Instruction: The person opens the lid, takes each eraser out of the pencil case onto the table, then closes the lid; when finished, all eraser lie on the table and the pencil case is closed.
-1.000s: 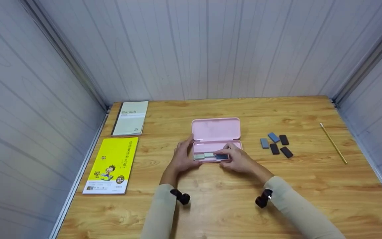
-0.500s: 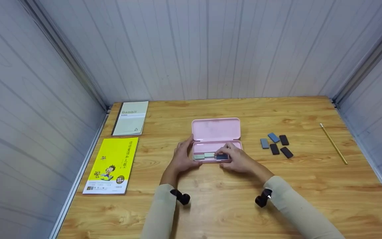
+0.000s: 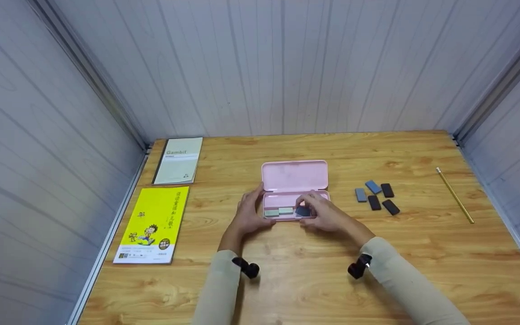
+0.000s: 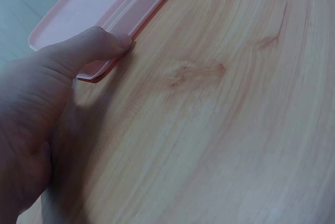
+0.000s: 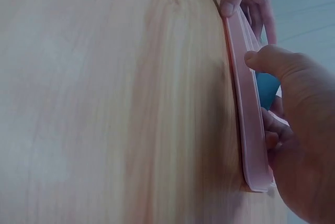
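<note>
A pink pencil case (image 3: pixel 294 176) lies with its lid raised in the middle of the table. My left hand (image 3: pixel 248 214) grips its left end, the thumb (image 4: pixel 99 43) against the front wall in the left wrist view. Two pale green erasers (image 3: pixel 285 211) lie in the left part of the tray. Over the right part, my right hand (image 3: pixel 325 215) pinches a dark blue eraser (image 3: pixel 303 211), which stands tilted. The right wrist view shows this eraser (image 5: pixel 267 89) behind the case's front wall, partly hidden by my thumb and fingers.
Right of the case lie several loose erasers, blue (image 3: pixel 372 187) and black (image 3: pixel 374 202). A gold pencil (image 3: pixel 455 195) lies farther right. At the left are a yellow book (image 3: pixel 154 221) and a pale notebook (image 3: pixel 178 160). Panel walls (image 3: pixel 282 67) border the table at the back and sides.
My right fingers have drawn slightly right, away from the pale erasers. The dark blue eraser, flat before, has tipped up and shifted right. My left hand keeps its place.
</note>
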### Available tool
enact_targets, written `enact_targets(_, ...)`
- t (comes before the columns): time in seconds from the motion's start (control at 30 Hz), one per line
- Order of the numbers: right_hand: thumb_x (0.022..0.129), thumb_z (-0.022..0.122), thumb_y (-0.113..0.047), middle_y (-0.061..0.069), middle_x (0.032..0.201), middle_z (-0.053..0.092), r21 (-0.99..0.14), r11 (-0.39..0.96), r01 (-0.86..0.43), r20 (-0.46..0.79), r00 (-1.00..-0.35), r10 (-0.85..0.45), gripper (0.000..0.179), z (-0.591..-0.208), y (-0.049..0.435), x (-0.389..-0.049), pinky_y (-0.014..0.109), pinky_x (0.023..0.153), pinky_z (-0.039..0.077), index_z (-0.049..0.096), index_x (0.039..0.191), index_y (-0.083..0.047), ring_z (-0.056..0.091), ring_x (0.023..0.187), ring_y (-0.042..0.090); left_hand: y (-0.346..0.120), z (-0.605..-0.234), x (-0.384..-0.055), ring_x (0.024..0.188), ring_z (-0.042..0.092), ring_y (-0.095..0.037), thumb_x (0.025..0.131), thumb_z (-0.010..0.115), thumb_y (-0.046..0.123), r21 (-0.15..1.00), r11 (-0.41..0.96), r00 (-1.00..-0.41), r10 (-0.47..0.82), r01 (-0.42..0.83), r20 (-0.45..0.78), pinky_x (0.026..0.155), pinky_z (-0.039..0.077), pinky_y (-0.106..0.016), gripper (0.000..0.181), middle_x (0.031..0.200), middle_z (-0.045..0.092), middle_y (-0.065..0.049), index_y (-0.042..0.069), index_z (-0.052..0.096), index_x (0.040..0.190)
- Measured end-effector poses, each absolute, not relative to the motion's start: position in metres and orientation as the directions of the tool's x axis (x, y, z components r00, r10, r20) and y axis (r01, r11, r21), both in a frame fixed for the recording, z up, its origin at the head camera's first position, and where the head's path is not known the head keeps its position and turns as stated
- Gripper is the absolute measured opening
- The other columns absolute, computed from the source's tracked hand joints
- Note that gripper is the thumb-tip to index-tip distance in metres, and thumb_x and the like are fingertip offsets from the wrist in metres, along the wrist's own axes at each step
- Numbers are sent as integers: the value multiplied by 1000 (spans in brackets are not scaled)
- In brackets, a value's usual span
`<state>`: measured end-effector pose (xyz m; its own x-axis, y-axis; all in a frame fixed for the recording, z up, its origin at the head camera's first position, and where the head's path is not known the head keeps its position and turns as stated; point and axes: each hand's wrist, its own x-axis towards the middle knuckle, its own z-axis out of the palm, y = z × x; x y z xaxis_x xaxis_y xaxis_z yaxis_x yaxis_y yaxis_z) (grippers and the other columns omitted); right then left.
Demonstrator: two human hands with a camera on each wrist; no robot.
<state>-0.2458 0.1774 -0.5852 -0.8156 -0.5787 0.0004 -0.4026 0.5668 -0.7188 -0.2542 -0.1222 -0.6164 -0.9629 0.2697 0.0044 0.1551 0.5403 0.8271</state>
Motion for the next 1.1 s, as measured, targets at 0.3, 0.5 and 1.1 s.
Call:
enact_targets(0.3,100,80,-5,13,115,67,-781,494,-381,83,-848,-523,37,-590,179,-250,25,84,50,59,130,-11,63,99,21,-124,-620,-254,156,42,-44,76,100,27,822,535,-958,285,194,40,132,26,-66,125,174,53,-19,8,32,178)
enact_targets(0.5,101,78,-3,15,115,70,-802,484,-350,89,-871,-482,36,-592,180,-251,23,83,50,60,132,-10,63,96,19,-123,-615,-254,162,38,-41,78,100,24,820,553,-959,281,144,-21,134,26,-63,125,176,51,-15,11,29,179)
enact_targets(1.1,99,76,2,19,118,72,-809,452,-377,164,-882,-442,42,-575,189,-257,19,77,49,73,140,-5,60,87,14,-123,-618,-253,160,41,-40,77,101,22,823,546,-962,273,157,2,133,28,-62,125,173,55,-15,10,30,179)
